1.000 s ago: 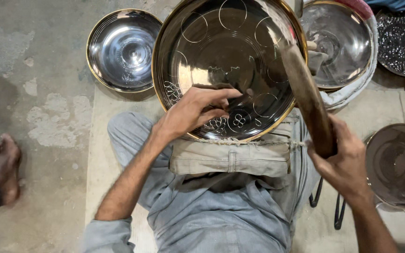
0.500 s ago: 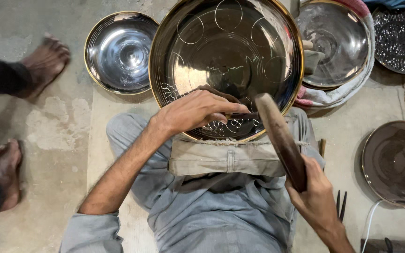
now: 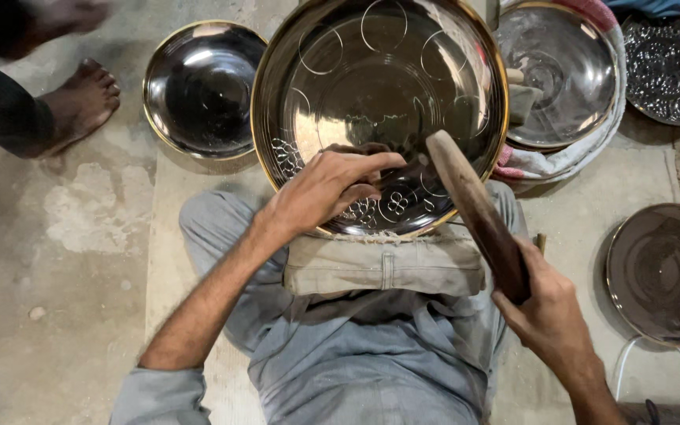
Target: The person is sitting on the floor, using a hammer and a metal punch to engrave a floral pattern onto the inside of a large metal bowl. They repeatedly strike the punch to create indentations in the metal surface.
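A bystander's bare foot point(image 3: 80, 106) stands far left, beside a small steel bowl point(image 3: 202, 86). Left hand point(image 3: 320, 189) pinches a punch point(image 3: 403, 169) onto the large engraved brass platter point(image 3: 379, 79) propped on a folded cloth pad point(image 3: 383, 264). Right hand point(image 3: 548, 315) grips a wooden mallet point(image 3: 474, 208), its long axis angling up-left toward the punch. No labels visible.

Left hand point(image 3: 320, 189) on engraved metal bowl point(image 3: 379, 118), wooden mallet point(image 3: 478, 212) in right hand point(image 3: 548, 315).
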